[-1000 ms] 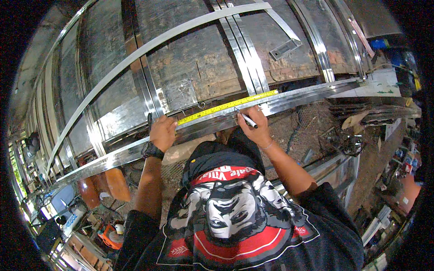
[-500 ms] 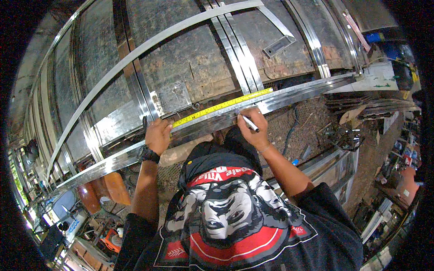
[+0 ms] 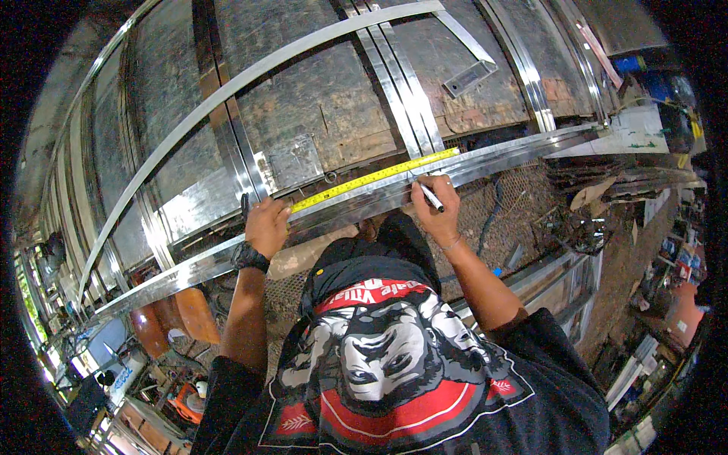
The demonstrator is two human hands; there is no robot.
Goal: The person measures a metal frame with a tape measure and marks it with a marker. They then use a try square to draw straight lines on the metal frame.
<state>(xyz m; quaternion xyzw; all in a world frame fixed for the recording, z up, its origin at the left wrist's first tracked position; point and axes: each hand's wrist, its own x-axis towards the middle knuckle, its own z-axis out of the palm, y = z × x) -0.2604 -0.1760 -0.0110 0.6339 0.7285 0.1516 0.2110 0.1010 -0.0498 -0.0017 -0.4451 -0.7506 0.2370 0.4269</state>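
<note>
A yellow tape measure blade [image 3: 371,179] stretches along a long shiny metal bar [image 3: 500,161] that crosses in front of me. At the blade's left end, my left hand [image 3: 267,227] closes over the tape and rests on the bar; its fingers partly hide what they grip, and I cannot make out a tape case. My right hand [image 3: 440,206] pinches a white marker pen [image 3: 431,195] with a dark end. Its tip side is at the bar's upper face, just below the tape; whether it touches is too small to tell.
Beyond the bar lies a worn dark panel [image 3: 303,83] crossed by several metal strips [image 3: 398,83]. A curved flat metal strip [image 3: 189,121] arcs over it, near a try square [image 3: 470,79]. Orange-brown curved pieces [image 3: 199,315] stand below left. Metal frames [image 3: 561,280] lie at right.
My right hand has shifted a little to the right along the bar with the marker pen. The left hand and the tape stay nearly where they were.
</note>
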